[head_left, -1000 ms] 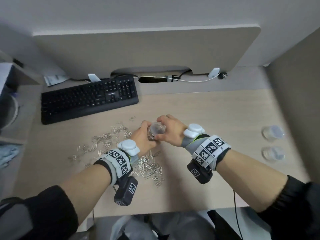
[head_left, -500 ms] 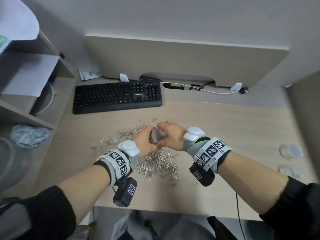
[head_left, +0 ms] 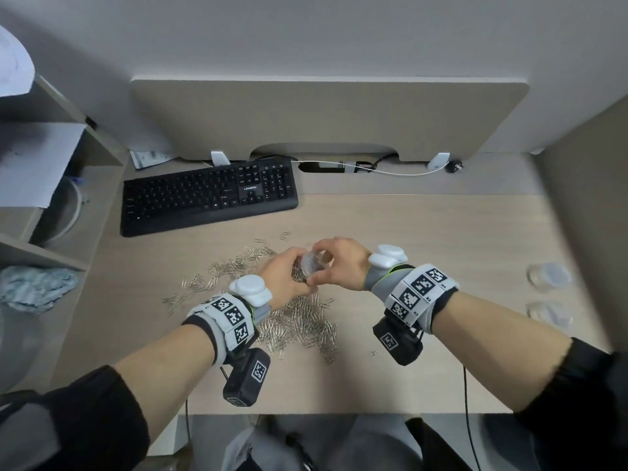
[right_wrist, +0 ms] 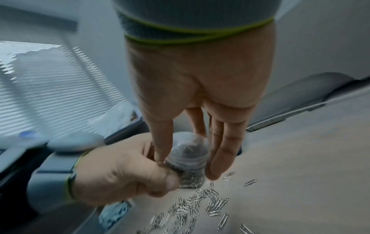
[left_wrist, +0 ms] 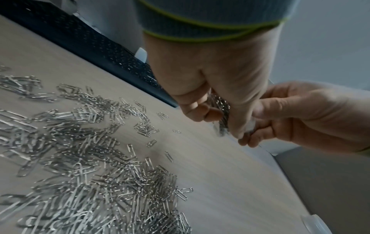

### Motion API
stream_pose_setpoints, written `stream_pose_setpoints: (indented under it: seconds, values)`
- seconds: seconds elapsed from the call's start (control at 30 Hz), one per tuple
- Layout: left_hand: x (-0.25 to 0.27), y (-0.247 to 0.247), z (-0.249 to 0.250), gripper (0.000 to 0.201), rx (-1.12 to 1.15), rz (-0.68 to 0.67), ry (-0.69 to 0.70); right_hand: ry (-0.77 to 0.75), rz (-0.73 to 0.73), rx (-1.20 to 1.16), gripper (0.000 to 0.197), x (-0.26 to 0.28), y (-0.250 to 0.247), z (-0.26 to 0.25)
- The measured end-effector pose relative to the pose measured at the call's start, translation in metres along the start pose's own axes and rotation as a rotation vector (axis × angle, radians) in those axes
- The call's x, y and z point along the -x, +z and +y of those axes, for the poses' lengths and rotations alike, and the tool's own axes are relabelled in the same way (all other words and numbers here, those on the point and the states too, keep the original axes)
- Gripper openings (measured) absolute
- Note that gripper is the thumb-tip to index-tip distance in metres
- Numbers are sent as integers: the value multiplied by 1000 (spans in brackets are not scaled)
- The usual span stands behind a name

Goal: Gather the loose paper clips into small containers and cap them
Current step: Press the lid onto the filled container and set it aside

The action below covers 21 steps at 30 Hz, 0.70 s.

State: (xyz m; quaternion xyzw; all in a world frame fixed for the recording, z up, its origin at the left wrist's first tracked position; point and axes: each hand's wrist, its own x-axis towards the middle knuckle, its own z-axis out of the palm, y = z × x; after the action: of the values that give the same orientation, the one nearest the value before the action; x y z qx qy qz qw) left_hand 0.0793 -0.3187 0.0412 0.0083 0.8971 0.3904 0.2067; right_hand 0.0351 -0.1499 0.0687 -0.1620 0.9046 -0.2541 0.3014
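Note:
My left hand grips a small clear container filled with paper clips, held above the desk. Its clear cap sits on top, and my right hand holds that cap with thumb and fingers curled around its sides. In the left wrist view the clips in the container show between my left fingers. A large pile of loose silver paper clips lies on the desk under and left of my hands.
A black keyboard lies at the back left. Two more clear containers stand near the desk's right edge. A divider panel closes the back, shelves stand at the left, and a crumpled cloth lies there.
The head camera has shifted, so the desk sits differently in view. Both hands stay together on the container and its cap; my right fingers have turned a little around the cap.

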Motion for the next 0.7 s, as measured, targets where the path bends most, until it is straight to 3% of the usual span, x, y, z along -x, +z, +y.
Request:
stream_pose_setpoints:
  seconds: [0.2,0.33,0.43,0.7]
  values:
    - [-26,29,27,62,-14,-36,35,123,112,-180,59,12,-1,45]
    - [-56,70,60,78,-76,-219,99,254,164,-286,64,29,-5,104]
    - [-71,97,70,94,-174,-299,81,368,183,-151,60,45,-7,143]
    - [-121,153,96,71,-295,-333,62,733,220,77,40,84,-38,273]
